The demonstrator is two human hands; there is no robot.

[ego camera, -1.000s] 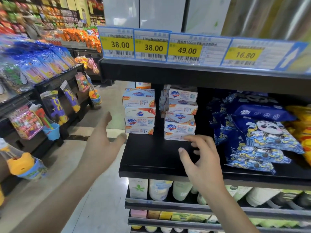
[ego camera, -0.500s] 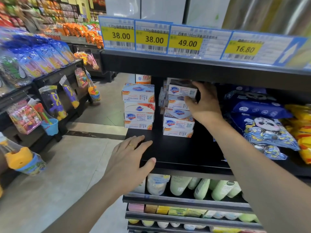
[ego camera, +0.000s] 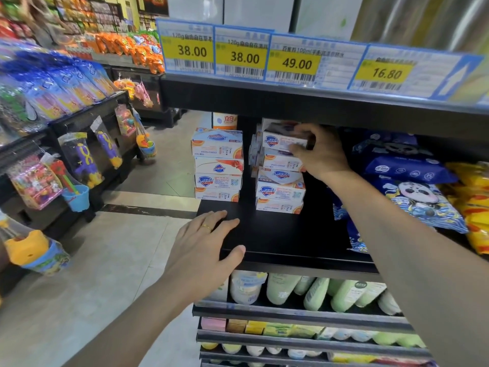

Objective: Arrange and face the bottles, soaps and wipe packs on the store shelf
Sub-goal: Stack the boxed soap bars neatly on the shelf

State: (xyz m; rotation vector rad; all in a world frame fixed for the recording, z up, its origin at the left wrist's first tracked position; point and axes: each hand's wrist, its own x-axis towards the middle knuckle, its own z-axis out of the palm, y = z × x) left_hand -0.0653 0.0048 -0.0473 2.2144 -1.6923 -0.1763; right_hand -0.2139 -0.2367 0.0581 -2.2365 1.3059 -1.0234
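The right hand (ego camera: 321, 152), up from the shelf (ego camera: 277, 234) edge a second ago, now grips the top soap box (ego camera: 280, 140); the left hand (ego camera: 205, 245) rests flat, released, so facing begins.

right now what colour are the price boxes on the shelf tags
Yellow with dark numbers, clearest in the head view.
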